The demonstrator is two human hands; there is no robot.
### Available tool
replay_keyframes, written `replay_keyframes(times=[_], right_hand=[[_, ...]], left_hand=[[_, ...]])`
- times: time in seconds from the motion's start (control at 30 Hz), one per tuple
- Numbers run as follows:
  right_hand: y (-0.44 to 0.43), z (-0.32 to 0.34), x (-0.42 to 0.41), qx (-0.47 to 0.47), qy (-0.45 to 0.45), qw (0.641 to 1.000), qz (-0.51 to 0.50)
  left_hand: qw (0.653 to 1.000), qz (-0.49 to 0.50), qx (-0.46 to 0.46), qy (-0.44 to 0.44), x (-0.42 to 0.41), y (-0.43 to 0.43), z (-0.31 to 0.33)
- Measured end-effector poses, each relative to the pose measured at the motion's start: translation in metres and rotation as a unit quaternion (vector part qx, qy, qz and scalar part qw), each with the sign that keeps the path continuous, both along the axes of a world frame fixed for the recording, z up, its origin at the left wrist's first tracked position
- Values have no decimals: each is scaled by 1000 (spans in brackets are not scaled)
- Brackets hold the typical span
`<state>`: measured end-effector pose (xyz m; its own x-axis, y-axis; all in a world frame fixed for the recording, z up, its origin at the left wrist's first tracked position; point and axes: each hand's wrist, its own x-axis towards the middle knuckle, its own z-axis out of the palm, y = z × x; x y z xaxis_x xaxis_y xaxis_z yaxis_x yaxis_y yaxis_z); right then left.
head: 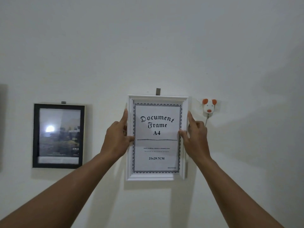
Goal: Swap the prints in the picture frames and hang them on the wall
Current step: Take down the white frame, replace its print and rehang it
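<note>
A white picture frame (157, 176) stands upright against the white wall, holding a print that reads "Document Frame A4". A small grey hook (158, 91) shows just above its top edge. My left hand (116, 139) grips the frame's left side, thumb on the front. My right hand (195, 137) grips the right side the same way. To the left, a black frame (35, 137) with a dark landscape print hangs on the wall under its own grey hook (63, 102).
A small white animal-shaped wall hook (209, 106) with orange ears and a metal prong sits right of the white frame. A dark edge of something shows at the far left (2, 125). The rest of the wall is bare.
</note>
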<state>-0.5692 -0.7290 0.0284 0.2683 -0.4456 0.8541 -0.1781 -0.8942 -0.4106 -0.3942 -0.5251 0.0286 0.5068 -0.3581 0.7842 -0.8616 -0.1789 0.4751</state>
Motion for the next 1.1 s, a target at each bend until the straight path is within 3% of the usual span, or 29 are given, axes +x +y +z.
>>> replay_keyframes(times=[0.1, 0.3, 1.1], right_hand=[[-4, -4, 1, -40, 22, 998, -52], [-11, -11, 1, -39, 80, 996, -11], [-6, -10, -10, -19, 100, 995, 15]], left_hand=[[999, 35, 3, -31, 1, 0, -2], [987, 118, 8, -109, -6, -2, -7], [992, 89, 31, -86, -10, 3, 0]])
